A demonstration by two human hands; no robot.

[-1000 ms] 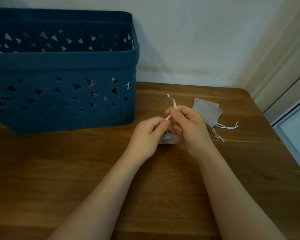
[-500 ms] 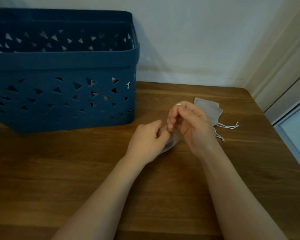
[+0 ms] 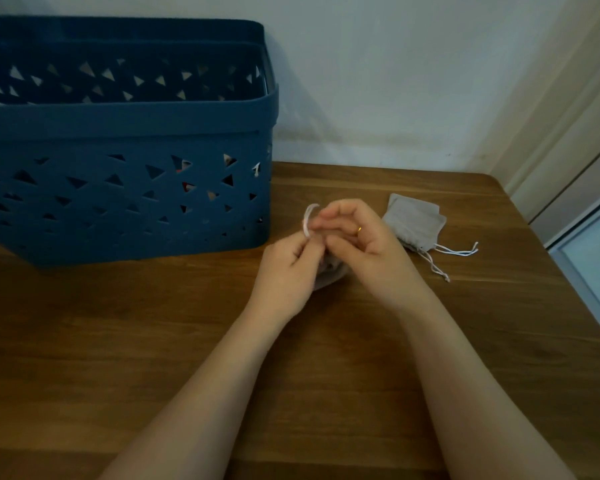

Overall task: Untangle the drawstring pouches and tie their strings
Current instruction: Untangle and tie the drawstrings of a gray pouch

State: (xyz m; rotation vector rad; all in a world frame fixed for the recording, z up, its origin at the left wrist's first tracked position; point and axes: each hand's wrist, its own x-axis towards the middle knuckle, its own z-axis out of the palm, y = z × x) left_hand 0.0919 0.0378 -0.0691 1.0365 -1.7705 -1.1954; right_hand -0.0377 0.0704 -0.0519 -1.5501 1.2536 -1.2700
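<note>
A small grey drawstring pouch (image 3: 330, 276) lies on the wooden table (image 3: 153, 341), mostly hidden under my two hands. Its white string (image 3: 308, 218) arcs up in a loop just above my fingers. My left hand (image 3: 286, 273) pinches that string at the loop's lower end. My right hand (image 3: 361, 242), with a gold ring on one finger, has its fingers curled over the string beside the left fingertips. A second grey pouch (image 3: 413, 221) lies flat to the right, apart from my hands, its white strings (image 3: 454, 252) trailing loose on the table.
A large dark blue plastic basket (image 3: 118, 133) with triangular cut-outs stands at the back left against the wall, close to my left hand. The table's right edge (image 3: 568, 289) runs beside a door frame.
The string end that stuck straight up a second ago is now bent into a loop to the left. My right hand has shifted left over the pouch; my left fingers have risen to the string.
</note>
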